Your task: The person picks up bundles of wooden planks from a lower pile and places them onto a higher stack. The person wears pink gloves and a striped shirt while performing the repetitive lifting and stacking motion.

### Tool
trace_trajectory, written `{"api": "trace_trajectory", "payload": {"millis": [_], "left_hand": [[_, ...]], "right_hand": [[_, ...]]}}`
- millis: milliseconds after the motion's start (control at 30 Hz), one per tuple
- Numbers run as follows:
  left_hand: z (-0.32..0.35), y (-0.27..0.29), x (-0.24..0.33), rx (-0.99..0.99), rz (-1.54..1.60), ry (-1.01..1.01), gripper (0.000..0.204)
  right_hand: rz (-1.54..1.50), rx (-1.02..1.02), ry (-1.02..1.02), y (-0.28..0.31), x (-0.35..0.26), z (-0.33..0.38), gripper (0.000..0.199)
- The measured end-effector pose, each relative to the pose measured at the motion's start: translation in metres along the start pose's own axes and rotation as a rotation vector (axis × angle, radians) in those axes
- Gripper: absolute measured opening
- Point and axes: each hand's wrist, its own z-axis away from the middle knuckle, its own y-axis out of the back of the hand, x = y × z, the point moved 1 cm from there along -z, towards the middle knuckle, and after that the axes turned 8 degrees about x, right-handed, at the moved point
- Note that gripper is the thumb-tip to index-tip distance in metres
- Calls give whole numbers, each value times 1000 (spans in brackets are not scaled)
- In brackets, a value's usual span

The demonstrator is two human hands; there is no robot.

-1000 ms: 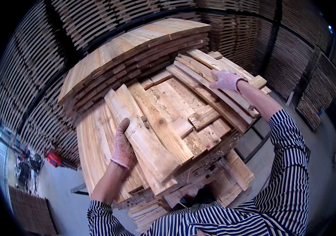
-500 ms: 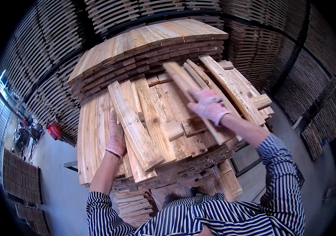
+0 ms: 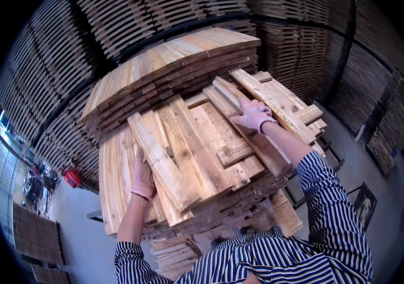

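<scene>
My left hand [image 3: 143, 177], in a pale knitted glove, grips a loose wooden board [image 3: 161, 161] from its left edge. The board lies slantwise on other planks, and part of the hand is hidden under it. My right hand [image 3: 255, 116], gloved too, rests over a narrow board [image 3: 227, 88] on the right of the pile. Its thumb and forefinger are spread apart. Just left of it a wider board [image 3: 223, 110] lies slanting. A short wooden piece [image 3: 235, 152] sits on the planks between my hands.
A neat higher stack of planks [image 3: 173, 52] stands behind the pile. Another long board [image 3: 273, 104] and a short block [image 3: 309, 114] lie at the right. Tall slatted wood stacks [image 3: 50, 71] surround the place. A red object [image 3: 72, 178] stands on the floor at left.
The board that my right hand was moving now lies on the pile, and that hand has shifted to the narrow board beside it. My left hand keeps its hold. The whole view has turned slightly.
</scene>
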Motion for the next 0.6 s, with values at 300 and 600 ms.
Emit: {"api": "trace_trajectory", "payload": {"millis": [300, 600], "left_hand": [[0, 6, 1, 2, -35, -42, 92], [-16, -6, -11, 1, -123, -55, 88]], "right_hand": [[-103, -121, 49, 15, 50, -48, 82], [380, 334, 283, -12, 124, -112, 32]]}}
